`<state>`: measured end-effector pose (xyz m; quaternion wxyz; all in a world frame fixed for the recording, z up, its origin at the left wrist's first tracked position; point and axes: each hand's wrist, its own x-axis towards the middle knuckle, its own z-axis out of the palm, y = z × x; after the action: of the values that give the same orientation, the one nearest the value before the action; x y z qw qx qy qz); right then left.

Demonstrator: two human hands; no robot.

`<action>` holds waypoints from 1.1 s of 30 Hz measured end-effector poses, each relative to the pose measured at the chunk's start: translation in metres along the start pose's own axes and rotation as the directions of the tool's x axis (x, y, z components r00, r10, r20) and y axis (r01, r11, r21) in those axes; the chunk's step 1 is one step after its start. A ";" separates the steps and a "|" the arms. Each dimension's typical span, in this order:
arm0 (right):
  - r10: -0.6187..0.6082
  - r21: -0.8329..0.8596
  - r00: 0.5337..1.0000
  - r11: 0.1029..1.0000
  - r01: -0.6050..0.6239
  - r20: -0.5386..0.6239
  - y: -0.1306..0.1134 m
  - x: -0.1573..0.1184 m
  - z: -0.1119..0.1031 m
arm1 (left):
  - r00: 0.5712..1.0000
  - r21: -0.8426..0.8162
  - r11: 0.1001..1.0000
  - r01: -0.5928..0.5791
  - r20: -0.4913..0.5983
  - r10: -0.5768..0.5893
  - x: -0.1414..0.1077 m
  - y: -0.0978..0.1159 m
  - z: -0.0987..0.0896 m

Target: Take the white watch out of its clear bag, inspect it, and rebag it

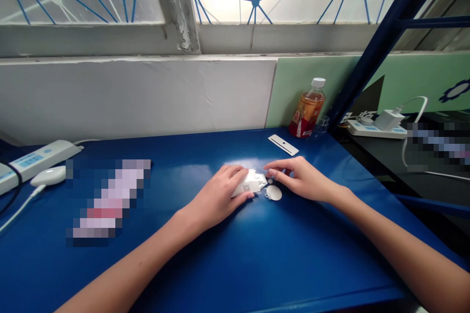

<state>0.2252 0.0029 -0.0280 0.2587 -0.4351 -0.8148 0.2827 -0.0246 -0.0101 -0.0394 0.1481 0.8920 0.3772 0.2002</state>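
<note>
"White box [246, 185]: where is it?"
"In the left hand [217, 194], thumb and fingers bent around its sides."
"And the right hand [299, 180]?"
"Half curled beside the box's end; I can't tell whether its fingertips pinch anything."
"Near it?"
"A white disc [274, 192] just nearside; beyond the hand, a white strip [288, 148], then a bottle [307, 112]."

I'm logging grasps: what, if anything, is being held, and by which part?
The left hand holds the white box by its left end; whether the right hand grips anything is unclear.
</note>
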 end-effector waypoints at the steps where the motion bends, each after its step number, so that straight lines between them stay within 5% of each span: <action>1: 0.023 0.016 1.000 1.000 -0.023 0.003 -0.001 0.000 -0.001 | 1.000 -0.001 1.000 0.000 -0.002 0.000 0.000 0.000 0.000; 6: 0.123 0.172 0.991 0.976 -0.130 0.049 -0.005 -0.001 0.003 | 1.000 0.005 1.000 0.000 -0.003 0.000 0.000 0.000 0.001; 12: 0.218 0.480 0.957 0.830 -0.285 0.192 -0.011 0.000 0.011 | 1.000 0.042 0.999 -0.008 -0.008 0.008 0.001 -0.001 0.003; 17: 0.223 0.525 0.945 0.789 -0.319 0.239 -0.009 0.002 0.013 | 0.999 0.090 0.996 -0.008 0.032 0.005 0.001 0.001 0.004; 21: 0.199 0.450 0.965 0.855 -0.257 0.173 -0.005 0.002 0.012 | 0.995 0.221 0.975 -0.018 0.100 -0.004 -0.001 0.000 0.008; 24: 0.141 0.249 0.987 0.961 -0.117 -0.081 -0.002 0.000 0.007 | 0.987 0.293 0.956 0.005 0.150 -0.051 -0.002 0.000 0.010; 27: 0.040 -0.105 0.962 0.992 -0.071 -0.271 0.003 0.000 0.004 | 0.977 0.319 0.947 0.024 0.194 -0.090 -0.002 0.002 0.010; 29: 0.019 -0.228 0.969 0.971 -0.077 -0.247 0.004 -0.001 0.003 | 0.972 0.323 0.946 0.026 0.214 -0.099 -0.001 0.003 0.008; 33: 0.040 -0.110 0.992 0.992 -0.053 -0.122 0.000 -0.001 0.007 | 0.974 0.316 0.949 0.019 0.210 -0.089 -0.001 0.003 0.007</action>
<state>0.2210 0.0006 -0.0336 0.2751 -0.4840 -0.8022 0.2156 -0.0204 -0.0140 -0.0445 0.0521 0.9102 0.4096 0.0331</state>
